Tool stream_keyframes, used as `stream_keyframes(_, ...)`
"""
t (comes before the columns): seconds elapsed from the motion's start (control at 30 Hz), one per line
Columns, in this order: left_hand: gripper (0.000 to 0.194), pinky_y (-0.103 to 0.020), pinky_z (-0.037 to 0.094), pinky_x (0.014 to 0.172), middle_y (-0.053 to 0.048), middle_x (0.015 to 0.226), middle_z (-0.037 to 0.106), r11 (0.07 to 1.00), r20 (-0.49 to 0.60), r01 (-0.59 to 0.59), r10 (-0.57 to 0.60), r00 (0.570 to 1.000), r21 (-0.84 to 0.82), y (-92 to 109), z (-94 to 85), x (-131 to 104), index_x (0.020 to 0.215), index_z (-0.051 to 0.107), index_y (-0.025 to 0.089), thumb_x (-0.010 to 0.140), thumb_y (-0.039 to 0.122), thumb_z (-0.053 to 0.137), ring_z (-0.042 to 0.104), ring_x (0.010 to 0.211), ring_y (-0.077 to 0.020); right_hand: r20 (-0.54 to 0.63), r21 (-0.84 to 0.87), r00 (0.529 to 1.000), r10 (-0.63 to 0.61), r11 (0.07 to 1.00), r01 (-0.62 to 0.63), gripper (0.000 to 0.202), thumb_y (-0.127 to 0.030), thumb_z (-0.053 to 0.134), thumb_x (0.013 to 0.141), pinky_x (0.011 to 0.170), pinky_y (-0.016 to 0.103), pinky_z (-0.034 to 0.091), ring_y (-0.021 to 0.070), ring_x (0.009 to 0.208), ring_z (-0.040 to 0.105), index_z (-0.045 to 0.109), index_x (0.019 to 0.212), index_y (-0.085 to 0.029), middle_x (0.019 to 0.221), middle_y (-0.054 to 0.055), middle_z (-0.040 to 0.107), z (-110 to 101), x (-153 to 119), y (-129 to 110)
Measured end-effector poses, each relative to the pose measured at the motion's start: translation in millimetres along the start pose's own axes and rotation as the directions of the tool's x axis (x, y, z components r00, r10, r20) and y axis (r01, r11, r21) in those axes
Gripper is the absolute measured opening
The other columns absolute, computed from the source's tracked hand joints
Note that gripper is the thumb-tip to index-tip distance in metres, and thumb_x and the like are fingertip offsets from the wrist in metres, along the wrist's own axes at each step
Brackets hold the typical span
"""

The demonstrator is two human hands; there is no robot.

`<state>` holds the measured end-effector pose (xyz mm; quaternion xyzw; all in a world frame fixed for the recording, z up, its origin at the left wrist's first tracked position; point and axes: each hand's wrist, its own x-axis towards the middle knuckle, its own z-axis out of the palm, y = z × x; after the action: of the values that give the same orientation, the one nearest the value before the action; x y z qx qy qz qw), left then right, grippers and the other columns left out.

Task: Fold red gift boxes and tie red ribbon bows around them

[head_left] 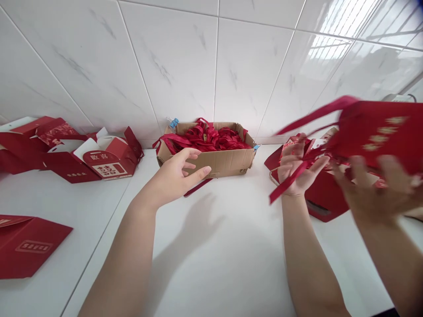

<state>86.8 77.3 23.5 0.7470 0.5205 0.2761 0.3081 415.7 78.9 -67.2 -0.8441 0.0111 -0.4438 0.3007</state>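
Note:
In the head view my left hand [180, 175] reaches toward the front of a cardboard box [228, 164], fingers apart and holding nothing. Dark red ribbons [211, 136] fill this box in a tangled pile. Over on the right, my right hand [299, 171] is turned palm up with its fingers spread, and nothing is gripped in it. A loose ribbon end [288, 182] hangs across that palm. The ribbon leads toward a red box with gold characters [386, 132], which another person's hand [380, 189] supports, blurred by motion.
Folded red gift boxes [110, 158] stand at the left along the tiled wall [178, 57]. One more red box [33, 246] lies at the left front of the white table [218, 259]. More red boxes [325, 193] sit behind the hands at the right.

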Motion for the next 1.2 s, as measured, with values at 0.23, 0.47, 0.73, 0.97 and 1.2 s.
stream_keyframes(0.23,0.052,-0.033,0.055,0.077,-0.004,0.138,0.046,0.999,0.008,0.034,-0.034,0.999,0.009,1,1.4,2,0.119,0.050,0.033,0.077,0.064,0.055,0.056,0.114,-0.0259,0.458,-0.866,0.089,-0.884,-0.467,-0.182,0.048,-0.047,0.059,0.080,0.077,0.043,0.050,0.0279,0.090,0.069,0.056,0.128,-0.042,0.117,0.002,0.067,-9,-6,1)
stream_keyframes(0.47,0.051,-0.035,0.056,0.079,-0.003,0.137,0.047,0.999,0.007,0.025,-0.025,1.000,0.021,0,2.2,3,0.118,0.051,0.032,0.078,0.064,0.055,0.056,0.114,-0.0256,0.581,0.113,0.123,-0.804,-0.070,-0.991,0.070,-0.084,0.031,0.072,0.090,0.043,0.041,0.0304,0.126,0.046,0.036,0.136,-0.055,0.134,-0.007,0.056,-21,-10,-13)
stream_keyframes(0.73,0.051,-0.035,0.055,0.079,-0.002,0.137,0.048,0.999,-0.011,0.013,-0.013,1.000,0.049,-5,1.9,5,0.119,0.051,0.033,0.078,0.062,0.055,0.057,0.113,-0.0249,0.456,0.361,-0.065,-0.888,0.251,-0.898,0.082,-0.087,0.011,0.070,0.082,0.042,0.045,0.0291,0.114,0.055,0.027,0.141,-0.050,0.135,0.000,0.054,-23,-15,-17)
stream_keyframes(0.97,0.048,-0.038,0.053,0.086,-0.001,0.129,0.056,0.985,-0.151,0.020,0.006,0.989,0.174,6,-12.0,-17,0.117,0.054,0.033,0.077,0.059,0.058,0.060,0.109,-0.0245,0.381,0.243,-0.251,-0.890,0.359,-0.901,0.046,-0.060,0.042,0.084,0.087,0.039,0.048,0.0238,0.103,0.062,0.056,0.120,-0.036,0.119,0.002,0.064,-39,-15,-27)
stream_keyframes(1.2,0.042,-0.043,0.053,0.084,0.005,0.123,0.059,0.824,-0.552,0.290,0.032,0.833,0.486,-46,-75.0,-79,0.118,0.053,0.036,0.080,0.052,0.057,0.064,0.097,-0.0262,0.475,0.224,-0.305,-0.826,0.449,-0.865,0.025,-0.038,0.063,0.081,0.080,0.030,0.050,0.0186,0.091,0.065,0.065,0.104,-0.027,0.102,0.003,0.067,-46,-15,-31)
